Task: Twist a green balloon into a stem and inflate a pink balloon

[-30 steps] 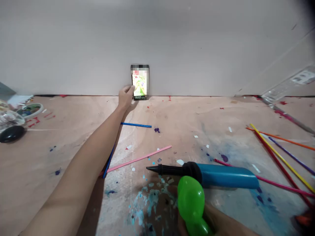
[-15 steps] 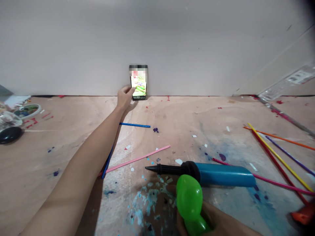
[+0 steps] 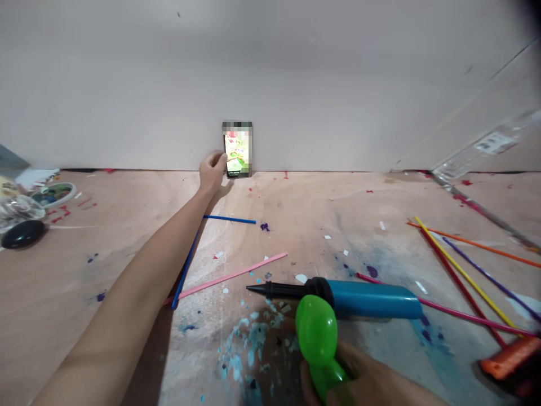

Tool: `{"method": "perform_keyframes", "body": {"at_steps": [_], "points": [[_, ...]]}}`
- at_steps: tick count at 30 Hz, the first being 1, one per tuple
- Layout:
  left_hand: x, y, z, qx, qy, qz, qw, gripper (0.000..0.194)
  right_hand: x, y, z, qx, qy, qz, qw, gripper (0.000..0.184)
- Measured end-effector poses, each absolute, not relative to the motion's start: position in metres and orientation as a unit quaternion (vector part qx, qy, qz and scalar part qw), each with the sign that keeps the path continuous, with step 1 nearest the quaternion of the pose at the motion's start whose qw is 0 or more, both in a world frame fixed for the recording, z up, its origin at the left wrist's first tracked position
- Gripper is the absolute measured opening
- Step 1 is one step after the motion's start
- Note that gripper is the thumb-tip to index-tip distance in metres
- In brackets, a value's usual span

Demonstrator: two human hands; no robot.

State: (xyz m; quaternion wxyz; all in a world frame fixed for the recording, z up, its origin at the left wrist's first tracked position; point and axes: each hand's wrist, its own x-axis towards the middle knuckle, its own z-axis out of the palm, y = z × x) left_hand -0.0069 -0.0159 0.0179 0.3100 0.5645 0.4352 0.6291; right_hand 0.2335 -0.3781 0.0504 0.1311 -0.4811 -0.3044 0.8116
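Note:
My left hand [image 3: 212, 171] reaches far forward to a smartphone [image 3: 239, 152] that leans upright against the wall. Its thumb is at the phone's left edge and its fingers are loosely bent, not wrapped round the phone. A bright, colourful picture with green shapes fills the screen, partly pixelated. Low in the view, my right hand [image 3: 367, 375] is closed round a green balloon [image 3: 316, 330], inflated and pinched into two bulges. The lower bulge is partly covered by my fingers. Just behind the balloon lies a blue hand pump [image 3: 374, 299] with a black nozzle pointing left.
Uninflated modelling balloons lie about: a pink one [image 3: 234, 276], a blue one [image 3: 230, 219], a yellow one [image 3: 465, 270] and several others at right. An orange-red object [image 3: 509, 358] sits at lower right. A black rounded object [image 3: 24, 234] and a round container [image 3: 54, 194] stand at left.
My left thumb has drawn back from the phone screen to its left edge. The screen's picture has changed. My view has shifted slightly; the right hand still holds the green balloon.

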Motion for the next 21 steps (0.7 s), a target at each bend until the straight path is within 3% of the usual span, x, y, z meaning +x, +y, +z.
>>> {"method": "perform_keyframes", "body": {"at_steps": [3,5,9,11,13,16,18,21], "points": [[-0.021,-0.043,0.048,0.574,0.443,0.646,0.238,0.025,0.234,-0.385,0.056,-0.431,-0.289,0.821,0.236,0.037],[-0.026,-0.079,0.076,0.601,0.416,0.631,0.262,0.026,0.234,-0.386,0.070,-0.386,-0.290,0.823,0.300,0.033],[-0.003,-0.203,0.124,0.664,0.330,0.473,0.476,0.029,0.230,-0.369,0.124,-0.353,-0.370,0.755,0.411,0.031],[0.023,-0.273,0.137,0.683,0.231,0.277,0.635,0.037,0.224,-0.356,0.158,-0.388,-0.468,0.611,0.507,0.026],[0.052,-0.332,0.145,0.646,0.125,0.210,0.723,0.041,0.212,-0.349,0.189,-0.398,-0.516,0.482,0.586,0.025],[0.082,-0.384,0.157,0.509,0.156,0.318,0.784,0.021,0.190,-0.358,0.223,-0.377,-0.542,0.433,0.614,0.025],[0.086,-0.399,0.168,0.481,0.197,0.330,0.788,0.013,0.180,-0.376,0.237,-0.355,-0.533,0.508,0.576,0.025],[0.074,-0.413,0.184,0.575,0.227,0.276,0.736,0.021,0.172,-0.407,0.249,-0.339,-0.500,0.646,0.466,0.024]]}}
